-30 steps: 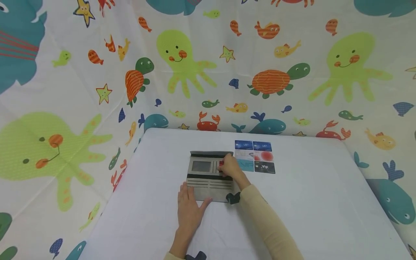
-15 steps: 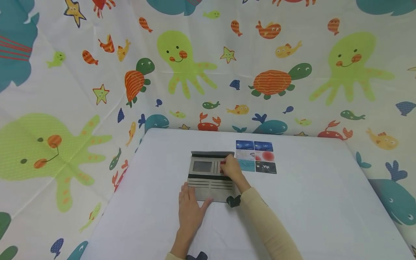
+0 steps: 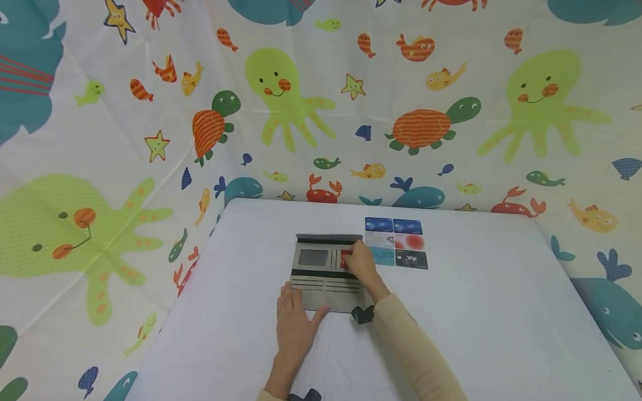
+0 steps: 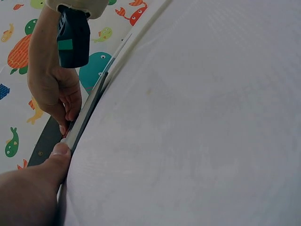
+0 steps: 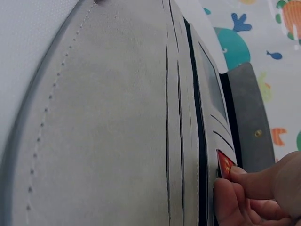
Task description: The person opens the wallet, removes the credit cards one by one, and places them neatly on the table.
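A grey wallet (image 3: 326, 298) lies unfolded on the white table, its clasp flap raised at the far side. Card slots and a clear window (image 3: 314, 258) line its inside. With thumb and fingers my right hand (image 3: 362, 263) pinches a red card (image 5: 225, 165), which sits partly in a slot on the right of the upper panel. My left hand (image 3: 292, 320) rests with straight fingers along the lower left corner, thumb (image 4: 59, 157) at the near edge. Part of the red card is hidden behind the right fingers.
Right of the wallet several cards lie in two columns, among them a blue card (image 3: 378, 224), a red-and-white card (image 3: 408, 241) and a black card (image 3: 411, 259). A curtain (image 3: 321, 111) printed with sea animals hangs behind and left of the table (image 3: 476, 312).
My right hand has shifted slightly to the right, and more of the red card shows beside the fingers. My left hand stays at the wallet's corner.
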A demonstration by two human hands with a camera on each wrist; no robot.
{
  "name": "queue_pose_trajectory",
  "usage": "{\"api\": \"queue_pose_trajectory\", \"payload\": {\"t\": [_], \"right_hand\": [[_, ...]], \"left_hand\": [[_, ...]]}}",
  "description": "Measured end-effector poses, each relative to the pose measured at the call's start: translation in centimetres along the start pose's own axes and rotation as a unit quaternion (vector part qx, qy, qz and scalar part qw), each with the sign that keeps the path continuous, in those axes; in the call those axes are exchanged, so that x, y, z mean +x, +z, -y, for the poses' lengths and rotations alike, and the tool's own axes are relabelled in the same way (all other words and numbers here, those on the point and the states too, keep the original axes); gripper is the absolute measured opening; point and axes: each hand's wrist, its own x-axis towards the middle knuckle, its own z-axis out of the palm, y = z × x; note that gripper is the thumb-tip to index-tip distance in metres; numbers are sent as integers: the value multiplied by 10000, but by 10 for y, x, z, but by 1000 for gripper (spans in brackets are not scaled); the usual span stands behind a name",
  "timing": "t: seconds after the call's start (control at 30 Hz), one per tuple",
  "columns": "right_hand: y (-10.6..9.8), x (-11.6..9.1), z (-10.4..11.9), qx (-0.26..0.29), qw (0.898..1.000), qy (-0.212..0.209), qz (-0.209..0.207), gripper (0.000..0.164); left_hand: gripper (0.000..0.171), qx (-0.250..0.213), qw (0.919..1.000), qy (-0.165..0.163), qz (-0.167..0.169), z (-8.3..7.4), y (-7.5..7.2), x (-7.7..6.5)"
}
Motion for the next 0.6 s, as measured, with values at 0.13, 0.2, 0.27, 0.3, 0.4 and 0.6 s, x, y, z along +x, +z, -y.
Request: {"api": "queue_pose_trajectory", "payload": {"t": [0.13, 0.2, 0.27, 0.3, 0.4, 0.6], "right_hand": [[-2, -2, -2, 15, 9999, 91, 53, 30], [-4, -2, -4, 8, 9999, 115, 48, 30], [-6, -3, -5, 84, 9998, 148, 39, 30], [-7, -4, -6, 112, 9998, 159, 25, 29], [-9, -6, -9, 219, 9997, 116, -7, 29], [-11, -8, -15, 381, 9992, 40, -96, 30]], "left_hand": [[94, 36, 10000, -3, -16, 0, 0, -1], [94, 28, 10000, 19, -61, -1, -1, -1], [94, 17, 9999, 50, -118, -1, -1, -1], [94, 26, 9999, 63, -143, -1, -1, -1], [94, 55, 9998, 77, -176, -1, 0, -2], [95, 63, 10000, 10, -69, 0, -1, -2]]}}
